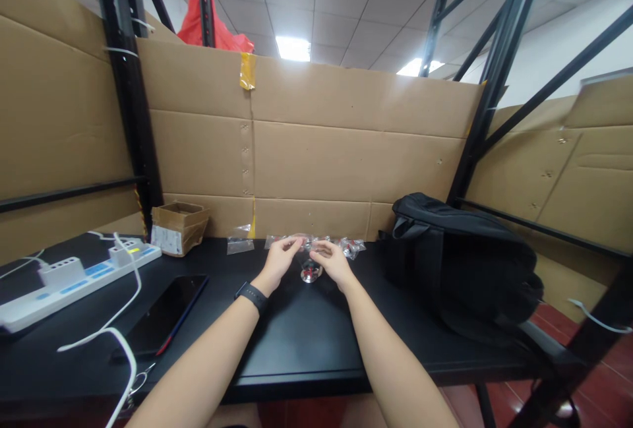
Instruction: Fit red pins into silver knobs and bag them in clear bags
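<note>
Both of my arms reach forward over a black table (297, 342). My left hand (279, 258), with a black band on its wrist, has its fingers pinched at a row of small clear plastic bags (346, 245) that lies along the back edge. My right hand (332, 261) is beside it, fingers curled at the same bags. What each hand grips is too small to name. A small round metal part with red on it (311, 274) rests on the table between the two hands.
A black backpack (465, 270) fills the table's right side. At the left are a white power strip (74, 276) with white cables, a dark phone (165, 312) and a small open cardboard box (178, 227). Cardboard walls (316, 151) and black rack posts surround the table.
</note>
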Available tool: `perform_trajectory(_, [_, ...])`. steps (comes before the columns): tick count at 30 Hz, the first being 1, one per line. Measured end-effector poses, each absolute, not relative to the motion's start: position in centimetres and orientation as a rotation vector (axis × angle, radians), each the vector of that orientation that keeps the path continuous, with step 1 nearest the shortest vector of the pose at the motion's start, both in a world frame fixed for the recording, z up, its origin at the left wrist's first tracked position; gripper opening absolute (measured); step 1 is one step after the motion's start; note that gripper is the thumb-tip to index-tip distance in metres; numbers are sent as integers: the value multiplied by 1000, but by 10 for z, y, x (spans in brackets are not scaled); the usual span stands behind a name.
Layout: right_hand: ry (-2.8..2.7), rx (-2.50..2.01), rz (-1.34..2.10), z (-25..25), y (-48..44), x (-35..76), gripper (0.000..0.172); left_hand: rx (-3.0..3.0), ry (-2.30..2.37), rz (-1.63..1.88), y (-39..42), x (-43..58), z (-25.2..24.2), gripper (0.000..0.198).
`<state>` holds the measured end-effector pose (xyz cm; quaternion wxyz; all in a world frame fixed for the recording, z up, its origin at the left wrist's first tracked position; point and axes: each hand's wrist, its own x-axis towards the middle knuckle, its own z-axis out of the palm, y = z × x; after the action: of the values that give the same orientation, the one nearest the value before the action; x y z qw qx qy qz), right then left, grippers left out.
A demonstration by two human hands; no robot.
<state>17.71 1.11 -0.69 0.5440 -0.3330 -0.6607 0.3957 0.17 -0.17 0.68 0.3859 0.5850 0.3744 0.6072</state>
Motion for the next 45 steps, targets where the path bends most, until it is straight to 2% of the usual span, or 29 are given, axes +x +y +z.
perform_trajectory(4, [-1611,-876,831,-12,18,181,41,1498,997,1626,5,-3,5,42])
perform_trajectory(8, [-1803,-1290,409,-19,25,198,32,1578,1158,1816,15,-28,9,41])
perform_trajectory(11, [-1896,-1695,141,-22,29,216,50,1721,1510,1884,15,-62,17,36])
perform_trajectory(14, [-1923,-1973,128,-21,33,229,61,1661,1958,1851,12,-100,22,33])
perform_trajectory(18, [-1922,-2123,196,-17,35,232,53,1356,2399,1636,12,-134,15,38])
perform_trajectory(21, [-1869,-2113,120,-14,31,231,49,1358,2612,1482,10,-135,5,42])
perform_trajectory(25, [-1788,-2087,22,-11,27,229,41,1468,2813,1449,1,-113,5,44])
perform_trajectory(28, [-1792,-2083,48,-9,25,229,30,1643,2750,1508,-5,-96,16,47])
perform_trajectory(31, [-1731,-2039,44,-6,22,231,39,1835,2531,1562,-5,-82,26,42])
perform_trajectory(33, [-1678,-1964,82,-5,20,232,44,1996,2272,1570,-2,-72,26,36])
perform_trajectory(36, [-1558,-1773,226,-3,19,230,39,2255,1708,1494,3,-49,17,26])
perform_trajectory(39, [-1435,-1420,492,0,17,216,32,2223,1196,1394,3,-20,3,27])
perform_trajectory(41, [-1387,-1144,762,2,13,201,34,2033,997,1333,0,-4,-4,39])
perform_trajectory(43, [-1356,-945,986,5,8,187,37,1923,880,1280,-2,5,-7,48])
perform_trajectory(45, [-1332,-860,1099,6,3,175,37,1902,868,1287,-2,6,-7,46])
